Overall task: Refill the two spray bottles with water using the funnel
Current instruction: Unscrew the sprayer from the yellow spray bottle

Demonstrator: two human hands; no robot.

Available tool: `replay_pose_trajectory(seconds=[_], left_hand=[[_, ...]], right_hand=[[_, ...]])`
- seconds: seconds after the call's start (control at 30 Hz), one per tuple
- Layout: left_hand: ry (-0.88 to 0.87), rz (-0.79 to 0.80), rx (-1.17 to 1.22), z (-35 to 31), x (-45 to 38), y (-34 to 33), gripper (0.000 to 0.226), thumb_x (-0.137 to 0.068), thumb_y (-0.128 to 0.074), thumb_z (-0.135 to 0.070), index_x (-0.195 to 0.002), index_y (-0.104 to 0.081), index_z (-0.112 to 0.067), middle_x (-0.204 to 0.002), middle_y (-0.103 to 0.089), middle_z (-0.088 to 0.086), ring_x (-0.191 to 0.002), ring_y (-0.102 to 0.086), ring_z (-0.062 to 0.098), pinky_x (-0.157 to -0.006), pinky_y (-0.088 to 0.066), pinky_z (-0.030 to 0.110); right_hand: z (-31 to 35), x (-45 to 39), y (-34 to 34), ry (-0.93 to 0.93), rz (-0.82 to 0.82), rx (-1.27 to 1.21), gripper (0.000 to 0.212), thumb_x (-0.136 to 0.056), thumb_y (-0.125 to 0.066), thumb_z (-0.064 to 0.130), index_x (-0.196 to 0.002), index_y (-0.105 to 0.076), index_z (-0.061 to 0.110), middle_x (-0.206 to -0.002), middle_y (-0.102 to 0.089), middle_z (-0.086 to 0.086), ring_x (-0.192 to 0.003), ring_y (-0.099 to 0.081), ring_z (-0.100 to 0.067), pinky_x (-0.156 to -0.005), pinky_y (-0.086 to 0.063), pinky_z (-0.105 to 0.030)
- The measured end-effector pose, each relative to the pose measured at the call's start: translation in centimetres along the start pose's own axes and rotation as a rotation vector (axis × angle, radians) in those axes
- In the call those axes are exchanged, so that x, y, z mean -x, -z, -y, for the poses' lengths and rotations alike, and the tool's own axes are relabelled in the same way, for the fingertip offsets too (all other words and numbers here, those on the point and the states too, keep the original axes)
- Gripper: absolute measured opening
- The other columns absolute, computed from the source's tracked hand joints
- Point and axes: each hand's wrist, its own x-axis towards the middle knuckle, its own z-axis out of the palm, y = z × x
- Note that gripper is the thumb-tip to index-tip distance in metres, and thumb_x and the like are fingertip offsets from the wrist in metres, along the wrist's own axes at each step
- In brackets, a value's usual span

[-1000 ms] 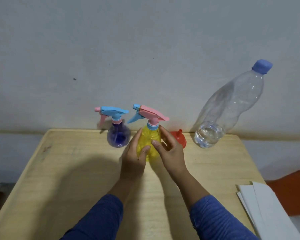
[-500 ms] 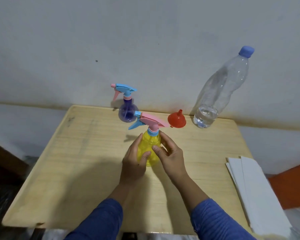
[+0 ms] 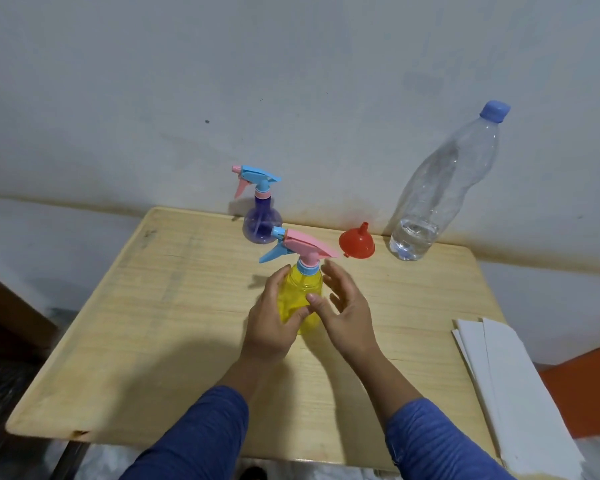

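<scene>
The yellow spray bottle is wrapped upright by the left hand, presumably to steady it while its pink trigger head is unscrewed; the right hand is spread open just beside it, the thumb alone touching. Beyond the fingertips the purple spray bottle, red funnel and water bottle are lined along the table's far edge, and bare wood is left around both hands.

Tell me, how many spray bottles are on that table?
2. The yellow spray bottle stands mid-table, held by the left hand with the right hand open beside it. The purple spray bottle stands at the back edge, left of the red funnel.
</scene>
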Motion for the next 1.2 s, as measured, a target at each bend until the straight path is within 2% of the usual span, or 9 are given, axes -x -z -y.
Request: replay_pose_trajectory(seconds=[0.07,0.13,0.2,0.37,0.53,0.7,0.83,0.97,1.2], left_hand=[[0.021,-0.018,0.015,0.1,0.2,-0.1,0.07,-0.078,-0.072,-0.03,-0.135,-0.033,-0.04,-0.13,-0.054,-0.014,-0.116,-0.055,0.012,-0.095,-0.047,0.034],[0.029,-0.027,0.022,0.0,0.3,-0.2,0.071,-0.079,-0.071,-0.024,-0.137,-0.033,-0.04,-0.131,-0.053,-0.013,-0.116,-0.054,0.012,-0.096,-0.047,0.035],[0.034,-0.014,0.026,-0.1,0.4,-0.3,0.071,-0.081,-0.068,-0.019,-0.139,-0.031,-0.038,-0.132,-0.052,-0.01,-0.117,-0.055,0.013,-0.096,-0.048,0.036],[0.029,-0.002,-0.003,0.0,0.2,-0.2,0.072,-0.082,-0.068,-0.023,-0.14,-0.028,-0.04,-0.137,-0.049,-0.012,-0.121,-0.052,0.011,-0.099,-0.046,0.038],[0.011,-0.007,-0.032,0.1,0.1,-0.3,0.075,-0.082,-0.068,-0.021,-0.142,-0.027,-0.036,-0.142,-0.045,-0.011,-0.127,-0.047,0.013,-0.101,-0.044,0.037],[0.004,-0.015,-0.051,0.1,0.0,-0.4,0.077,-0.08,-0.07,-0.022,-0.143,-0.027,-0.034,-0.14,-0.047,-0.009,-0.124,-0.049,0.013,-0.098,-0.046,0.033],[0.0,-0.012,-0.056,0.2,0.0,-0.4,0.078,-0.08,-0.07,-0.023,-0.143,-0.025,-0.036,-0.141,-0.045,-0.01,-0.125,-0.049,0.012,-0.099,-0.046,0.037],[-0.007,0.0,-0.058,0.2,0.2,-0.5,0.076,-0.08,-0.07,-0.029,-0.138,-0.023,-0.043,-0.139,-0.047,-0.012,-0.122,-0.051,0.012,-0.097,-0.048,0.039],[-0.024,0.009,-0.084,0.3,-0.1,-0.4,0.076,-0.083,-0.068,-0.025,-0.144,-0.023,-0.033,-0.143,-0.042,-0.011,-0.126,-0.047,0.011,-0.098,-0.043,0.027]], right_hand=[[1.0,0.6,0.1,0.097,-0.117,-0.036,0.075,-0.081,-0.071,0.008,-0.135,-0.034,0.045,-0.129,-0.051,0.019,-0.121,-0.051,-0.003,-0.102,-0.043,-0.021],[1.7,1.0,-0.2,0.241,-0.147,-0.003,0.08,-0.081,-0.07,0.004,-0.136,-0.032,0.048,-0.133,-0.049,0.014,-0.122,-0.052,-0.006,-0.102,-0.042,-0.02],[1.9,1.0,-0.7,0.353,-0.106,0.072,0.077,-0.082,-0.067,0.004,-0.136,-0.034,0.048,-0.134,-0.047,0.018,-0.123,-0.052,-0.009,-0.102,-0.042,-0.023],[2.2,-0.2,-1.2,0.388,-0.056,0.153,0.06,-0.086,-0.058,-0.002,-0.133,-0.044,0.032,-0.125,-0.048,0.026,-0.116,-0.046,0.014,-0.096,-0.035,-0.005],[2.3,-0.7,-1.4,0.342,-0.053,0.086,0.063,-0.086,-0.058,-0.003,-0.128,-0.046,0.043,-0.123,-0.052,0.034,-0.116,-0.054,0.001,-0.098,-0.043,-0.016],[2.6,-1.2,-2.1,0.356,-0.111,-0.008,0.051,-0.087,-0.059,-0.004,-0.118,-0.052,0.035,-0.111,-0.054,0.03,-0.106,-0.059,-0.007,-0.094,-0.049,-0.029],[2.7,-1.6,-2.0,0.351,-0.093,-0.035,0.049,-0.085,-0.06,-0.007,-0.115,-0.054,0.031,-0.107,-0.056,0.028,-0.099,-0.059,-0.006,-0.091,-0.048,-0.024],[2.7,-2.0,-1.6,0.35,-0.068,-0.026,0.058,-0.075,-0.073,-0.001,-0.116,-0.053,0.035,-0.106,-0.059,0.023,-0.097,-0.061,-0.007,-0.087,-0.049,-0.018],[2.7,-2.4,-1.9,0.361,-0.061,-0.03,0.055,-0.08,-0.065,-0.004,-0.116,-0.053,0.036,-0.101,-0.06,0.022,-0.094,-0.061,-0.002,-0.088,-0.05,-0.019]])
